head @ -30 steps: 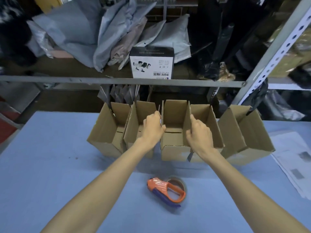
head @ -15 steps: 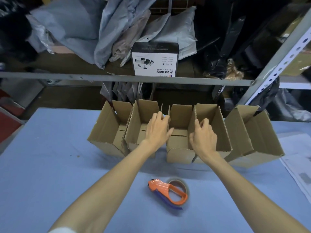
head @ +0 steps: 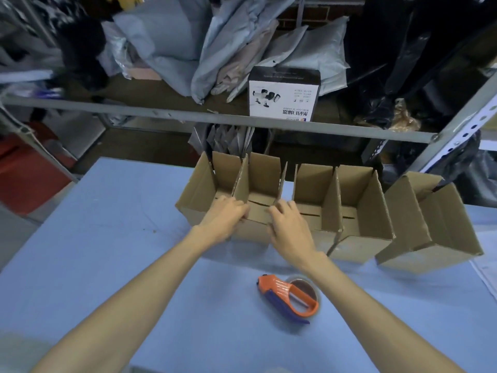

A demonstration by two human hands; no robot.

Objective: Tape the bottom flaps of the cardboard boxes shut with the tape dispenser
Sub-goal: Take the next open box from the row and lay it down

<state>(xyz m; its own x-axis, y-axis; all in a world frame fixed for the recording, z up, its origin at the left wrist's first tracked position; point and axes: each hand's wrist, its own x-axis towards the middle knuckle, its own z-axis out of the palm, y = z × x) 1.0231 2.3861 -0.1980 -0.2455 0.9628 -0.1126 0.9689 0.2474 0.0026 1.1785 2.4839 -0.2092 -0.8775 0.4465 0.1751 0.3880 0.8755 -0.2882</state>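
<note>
Head: left hand (head: 222, 220), right hand (head: 289, 227) clasp box (head: 254, 231) edges.

Brown boxes (head: 258, 227), orange-blue dispenser (head: 289, 297), blue table (head: 107, 265)

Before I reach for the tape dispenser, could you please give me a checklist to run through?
1. The tape dispenser lies free on the table: ok.
2. A hand free to take it: not ok; left hand and right hand both hold the second box from the left.
3. That box's bottom turned up for taping: not ok; its open top faces up.
4. Tape on its bottom seam: cannot tell.
</note>
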